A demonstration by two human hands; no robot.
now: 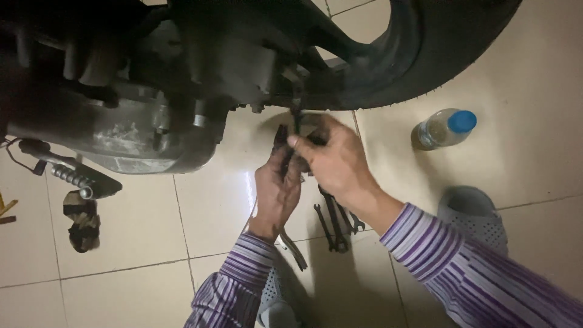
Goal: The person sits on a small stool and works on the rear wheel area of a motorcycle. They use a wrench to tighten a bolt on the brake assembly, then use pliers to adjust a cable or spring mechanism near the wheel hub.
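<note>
Both my hands are raised under a motorcycle's engine (pixel 152 97), close to its rear tyre (pixel 425 54). My left hand (pixel 276 191) grips a dark flat part (pixel 281 146) that stands upright between its fingers. My right hand (pixel 337 161) is closed beside it, its thumb and fingers pinching a thin dark piece (pixel 297 118) that reaches up toward the underside of the motorcycle. The two hands touch each other. What exactly the dark pieces are is too dim to tell. Striped purple sleeves cover both forearms.
Several wrenches (pixel 334 218) and a pair of pliers (pixel 294 249) lie on the beige tiled floor (pixel 152 231) below my hands. A plastic bottle with a blue cap (pixel 443 129) lies at the right. A grey slipper (pixel 477 215) and a rag (pixel 82 220) are nearby.
</note>
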